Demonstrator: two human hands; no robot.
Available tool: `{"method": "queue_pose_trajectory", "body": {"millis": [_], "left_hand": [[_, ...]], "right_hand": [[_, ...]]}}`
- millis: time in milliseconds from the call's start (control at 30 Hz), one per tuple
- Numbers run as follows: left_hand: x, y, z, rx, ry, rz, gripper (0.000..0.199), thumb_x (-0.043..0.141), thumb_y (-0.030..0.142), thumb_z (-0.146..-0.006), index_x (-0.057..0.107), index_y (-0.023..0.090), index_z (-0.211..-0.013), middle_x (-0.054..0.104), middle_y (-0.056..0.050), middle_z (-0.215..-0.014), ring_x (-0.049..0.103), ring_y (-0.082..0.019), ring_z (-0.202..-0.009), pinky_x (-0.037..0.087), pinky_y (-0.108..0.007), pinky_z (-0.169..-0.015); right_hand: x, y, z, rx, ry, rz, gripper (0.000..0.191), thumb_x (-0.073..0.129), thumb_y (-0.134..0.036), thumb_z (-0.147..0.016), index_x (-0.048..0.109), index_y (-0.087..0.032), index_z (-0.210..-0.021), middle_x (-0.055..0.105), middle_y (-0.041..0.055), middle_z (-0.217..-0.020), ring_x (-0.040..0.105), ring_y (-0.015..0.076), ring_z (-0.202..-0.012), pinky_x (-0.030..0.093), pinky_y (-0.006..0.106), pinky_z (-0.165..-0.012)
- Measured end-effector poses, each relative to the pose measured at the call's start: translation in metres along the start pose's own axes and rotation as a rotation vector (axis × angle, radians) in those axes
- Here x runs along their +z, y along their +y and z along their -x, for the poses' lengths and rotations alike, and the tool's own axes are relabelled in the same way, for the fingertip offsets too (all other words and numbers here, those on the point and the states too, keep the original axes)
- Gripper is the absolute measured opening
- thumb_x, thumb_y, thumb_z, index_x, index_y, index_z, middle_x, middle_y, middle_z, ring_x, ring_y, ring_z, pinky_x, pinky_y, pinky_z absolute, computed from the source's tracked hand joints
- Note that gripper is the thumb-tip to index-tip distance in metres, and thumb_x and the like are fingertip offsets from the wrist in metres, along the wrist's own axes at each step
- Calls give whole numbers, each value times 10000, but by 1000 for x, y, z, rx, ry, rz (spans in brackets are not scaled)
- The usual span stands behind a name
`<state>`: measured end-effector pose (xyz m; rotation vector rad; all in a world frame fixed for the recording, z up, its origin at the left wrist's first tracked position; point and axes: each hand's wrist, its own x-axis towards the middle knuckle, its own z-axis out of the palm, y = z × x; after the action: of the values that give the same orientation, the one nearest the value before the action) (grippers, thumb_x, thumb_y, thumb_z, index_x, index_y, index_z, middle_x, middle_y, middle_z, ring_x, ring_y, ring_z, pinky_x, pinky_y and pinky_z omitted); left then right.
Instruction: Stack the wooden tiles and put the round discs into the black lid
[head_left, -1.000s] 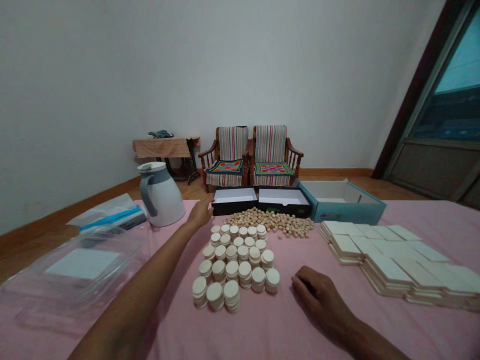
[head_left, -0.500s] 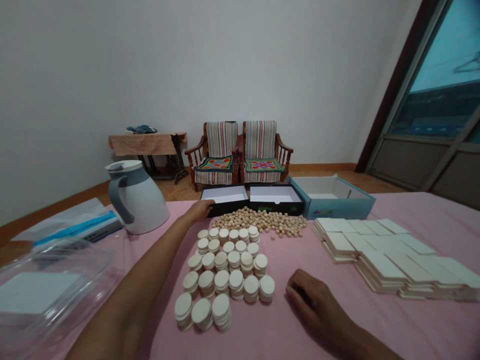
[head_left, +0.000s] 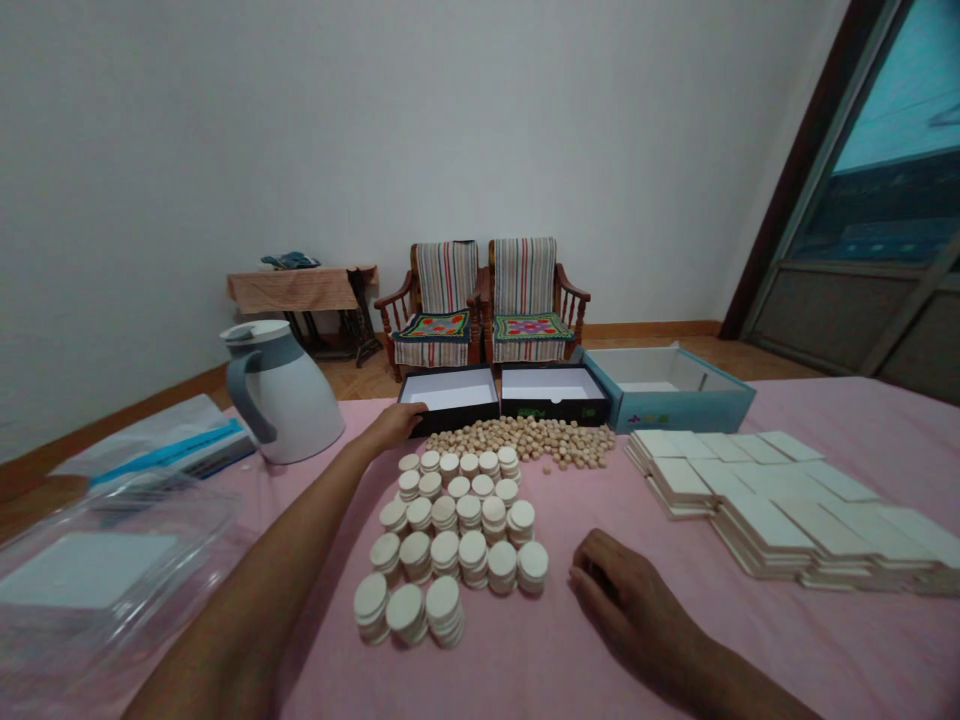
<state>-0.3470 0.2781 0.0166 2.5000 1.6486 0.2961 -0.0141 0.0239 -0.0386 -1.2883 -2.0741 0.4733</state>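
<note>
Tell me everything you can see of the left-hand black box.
The black box is a shallow, open-topped rectangle, seemingly cardboard, black outside and plain white inside. It sits upright on the pink cloth, behind part of the small wooden pieces and just left of a second black box; whether the two touch is unclear. The left grip touches its near left corner; how firmly cannot be told.

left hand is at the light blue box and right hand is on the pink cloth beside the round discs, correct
Not quite: in the head view the left hand is at the left black box, not the light blue box. The right hand is on the pink cloth beside the round discs.
</note>
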Motion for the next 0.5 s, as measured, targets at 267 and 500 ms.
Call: {"method": "queue_pose_trajectory", "body": {"millis": [267, 500], "left_hand": [[7, 1, 12, -87, 69, -48, 297, 546, 310, -904, 551, 176, -1169, 570, -87, -1183, 590, -209, -1004, 516, -401, -836], [8, 3, 19, -140, 97, -60, 290, 546, 310, -904, 555, 182, -1164, 570, -85, -1183, 590, -208, -1006, 515, -395, -836]], "right_hand": [[1, 1, 1, -16, 15, 30, 163, 403, -230, -921, 459, -202, -771, 536, 15, -757, 499, 136, -676, 381, 274, -616], [1, 2, 1, -35, 21, 35, 162, 398, -232, -920, 460, -204, -773, 536, 16, -752, 501, 139, -674, 379, 274, -609]]}}
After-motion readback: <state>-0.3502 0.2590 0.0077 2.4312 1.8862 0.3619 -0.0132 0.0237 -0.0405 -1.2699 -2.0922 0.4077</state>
